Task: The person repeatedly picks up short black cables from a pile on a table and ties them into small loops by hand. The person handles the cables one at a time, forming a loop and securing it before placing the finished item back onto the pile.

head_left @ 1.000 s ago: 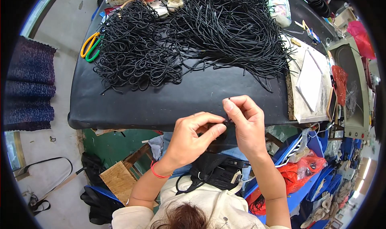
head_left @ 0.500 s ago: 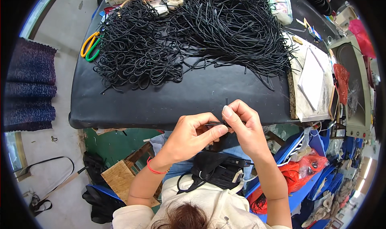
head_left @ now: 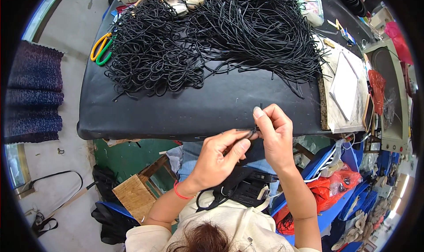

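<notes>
Between my hands, just over the near edge of the table, is a short length of black cord (head_left: 253,133) that looks looped or knotted. My left hand (head_left: 219,156) pinches it between thumb and fingers, and a red bracelet circles that wrist. My right hand (head_left: 274,130) grips the cord's other part between thumb and forefinger, with a cord tip sticking up above the fingers. Much of the cord is hidden by the fingers. Beyond lie two heaps: looped black cords (head_left: 154,53) at left and straighter loose black cords (head_left: 265,35) at right.
The black-covered table (head_left: 176,115) spreads ahead. Scissors (head_left: 102,48) with yellow and green handles lie by the left heap. A pale board (head_left: 324,115) with a white sheet (head_left: 344,90) stands at right. Below are a wooden stool (head_left: 134,198) and a red plastic bag (head_left: 329,192).
Both hands have shifted slightly to the right with the cord. They are a little further apart, and the looped part now shows between the fingertips. The view has moved slightly.
</notes>
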Motion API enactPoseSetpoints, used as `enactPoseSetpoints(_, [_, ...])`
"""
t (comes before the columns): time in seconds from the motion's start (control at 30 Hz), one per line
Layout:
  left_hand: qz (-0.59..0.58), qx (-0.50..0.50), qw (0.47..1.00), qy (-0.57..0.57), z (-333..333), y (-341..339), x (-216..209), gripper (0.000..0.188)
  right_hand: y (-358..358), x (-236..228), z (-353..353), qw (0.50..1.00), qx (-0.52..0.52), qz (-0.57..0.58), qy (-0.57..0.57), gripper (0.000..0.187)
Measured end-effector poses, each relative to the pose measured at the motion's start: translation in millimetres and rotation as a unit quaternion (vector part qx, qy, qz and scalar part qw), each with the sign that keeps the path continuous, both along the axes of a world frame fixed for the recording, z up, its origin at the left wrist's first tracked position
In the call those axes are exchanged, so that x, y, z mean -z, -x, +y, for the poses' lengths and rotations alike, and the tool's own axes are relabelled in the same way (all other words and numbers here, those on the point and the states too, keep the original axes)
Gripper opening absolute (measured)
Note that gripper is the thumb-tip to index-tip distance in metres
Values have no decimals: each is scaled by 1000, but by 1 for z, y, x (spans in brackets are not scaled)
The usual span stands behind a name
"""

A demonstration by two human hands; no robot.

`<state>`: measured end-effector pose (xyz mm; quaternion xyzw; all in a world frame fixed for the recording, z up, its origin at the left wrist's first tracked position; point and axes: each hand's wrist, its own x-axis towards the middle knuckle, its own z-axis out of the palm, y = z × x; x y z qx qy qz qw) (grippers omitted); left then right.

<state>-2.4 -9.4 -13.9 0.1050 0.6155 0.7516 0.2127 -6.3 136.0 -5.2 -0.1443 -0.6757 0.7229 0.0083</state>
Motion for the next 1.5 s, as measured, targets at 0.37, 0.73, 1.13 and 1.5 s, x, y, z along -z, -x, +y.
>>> enactPoseSetpoints(0.37, [-88,-119,979,-138,18,11,2,20,-5,-8,0,992,1,-28,126,18])
enactPoseSetpoints(0.73, [-108,6,984,-141,4,26,-7,16,0,-20,5,995,-67,68,-37,19])
enactPoseSetpoints(1.13, [-135,63,980,-129,1,24,-12,14,1,-29,3,986,-74,-53,136,24])
enactPoseSetpoints(1.5, [-175,-93,958,-207,13,25,-3,14,-8,-22,11,998,-38,-33,42,19])
